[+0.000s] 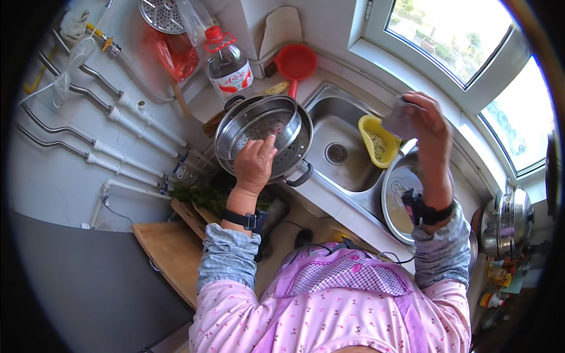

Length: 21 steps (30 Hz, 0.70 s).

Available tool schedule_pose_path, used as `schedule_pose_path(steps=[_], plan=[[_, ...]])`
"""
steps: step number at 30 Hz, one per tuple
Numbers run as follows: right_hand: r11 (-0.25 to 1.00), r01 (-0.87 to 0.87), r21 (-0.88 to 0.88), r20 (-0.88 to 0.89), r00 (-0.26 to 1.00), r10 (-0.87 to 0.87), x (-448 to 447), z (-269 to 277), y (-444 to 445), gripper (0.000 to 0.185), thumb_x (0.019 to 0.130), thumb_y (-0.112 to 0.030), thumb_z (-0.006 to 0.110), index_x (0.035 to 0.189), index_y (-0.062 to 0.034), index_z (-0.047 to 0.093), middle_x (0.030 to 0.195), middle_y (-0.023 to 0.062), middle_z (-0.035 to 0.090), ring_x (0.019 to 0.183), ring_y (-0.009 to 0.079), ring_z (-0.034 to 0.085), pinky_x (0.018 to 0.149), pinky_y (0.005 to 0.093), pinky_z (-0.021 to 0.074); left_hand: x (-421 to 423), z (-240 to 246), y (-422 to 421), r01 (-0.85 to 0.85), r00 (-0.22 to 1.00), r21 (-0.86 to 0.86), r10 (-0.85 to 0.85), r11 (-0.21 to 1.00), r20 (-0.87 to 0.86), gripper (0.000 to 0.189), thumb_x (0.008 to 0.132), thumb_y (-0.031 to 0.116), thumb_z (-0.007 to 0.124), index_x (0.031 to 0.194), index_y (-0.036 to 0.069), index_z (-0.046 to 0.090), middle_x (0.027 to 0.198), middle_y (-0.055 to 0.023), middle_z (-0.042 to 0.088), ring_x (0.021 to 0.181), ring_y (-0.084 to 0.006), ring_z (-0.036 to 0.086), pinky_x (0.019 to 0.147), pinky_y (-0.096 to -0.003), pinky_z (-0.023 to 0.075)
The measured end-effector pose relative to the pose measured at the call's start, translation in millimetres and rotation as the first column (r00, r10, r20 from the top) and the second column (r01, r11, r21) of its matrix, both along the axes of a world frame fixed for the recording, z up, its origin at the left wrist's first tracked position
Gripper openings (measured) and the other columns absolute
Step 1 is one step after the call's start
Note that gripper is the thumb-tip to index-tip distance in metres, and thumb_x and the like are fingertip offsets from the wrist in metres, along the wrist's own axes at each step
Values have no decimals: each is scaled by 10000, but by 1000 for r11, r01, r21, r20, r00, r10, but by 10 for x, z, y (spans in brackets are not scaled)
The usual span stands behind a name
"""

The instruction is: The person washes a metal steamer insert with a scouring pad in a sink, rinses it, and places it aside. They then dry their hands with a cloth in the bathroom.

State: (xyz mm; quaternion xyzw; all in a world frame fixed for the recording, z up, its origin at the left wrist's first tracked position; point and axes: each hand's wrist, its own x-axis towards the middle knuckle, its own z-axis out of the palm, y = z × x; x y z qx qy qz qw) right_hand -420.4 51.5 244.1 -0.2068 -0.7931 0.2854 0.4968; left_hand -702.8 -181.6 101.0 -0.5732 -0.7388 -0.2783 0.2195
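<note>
My left hand is over a stainless steel steamer pot with black side handles, its thumb at the edge of a perforated steel steamer insert tilted inside it. Raised above the sink's right end, my right hand holds a crumpled grey cloth. Below that hand, a large steel basin holds water. A yellow strainer basket rests in the right corner of the steel sink. The red plastic ladle lies behind the pot.
A large bottle with a red cap stands behind the pot. Pipes run along the left wall. Lidded steel pots stand at the far right. A window is behind the sink. Leafy greens lie low by a wooden cabinet door.
</note>
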Motion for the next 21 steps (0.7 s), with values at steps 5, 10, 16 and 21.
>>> schedule_pose_path(steps=[5, 10, 16, 21], plan=[[998, -55, -40, 102, 993, 59, -1067, -147, -242, 228, 913, 0, 692, 1084, -126, 774, 1081, 18, 673, 858, 123, 623, 745, 256, 505, -40, -250, -74, 91, 995, -21, -92, 996, -48, 402, 818, 124, 747, 1208, 96, 652, 885, -40, 630, 848, -253, 613, 747, -377, 528], [979, -183, 93, 105, 979, 173, -1794, -462, -503, 302, 806, 14, 717, 1048, -157, 777, 1034, 87, 685, 926, 272, 699, 812, 361, 578, 6, -436, -114, 152, 988, -50, -154, 987, -31, 342, 832, 142, 705, 1168, 88, 666, 904, -23, 604, 869, -232, 586, 783, -378, 532], [938, -340, 63, 286, 907, 309, -2066, -1239, -803, 252, 813, -33, 680, 1016, -156, 764, 1045, 83, 674, 975, 301, 691, 841, 394, 578, 60, -527, -169, 224, 973, -172, -211, 959, 87, 475, 827, 228, 781, 1239, 78, 596, 1026, -82, 622, 1010, -284, 600, 1032, -505, 443], [927, -376, -12, 537, 779, 323, -1721, -1602, -900, 284, 802, -34, 659, 1065, -104, 741, 1155, 118, 657, 1089, 332, 653, 903, 408, 558, 95, -566, -184, 189, 982, -311, -173, 931, 78, 490, 849, 253, 761, 1271, 80, 583, 1098, -108, 617, 1060, -325, 592, 1068, -524, 413]])
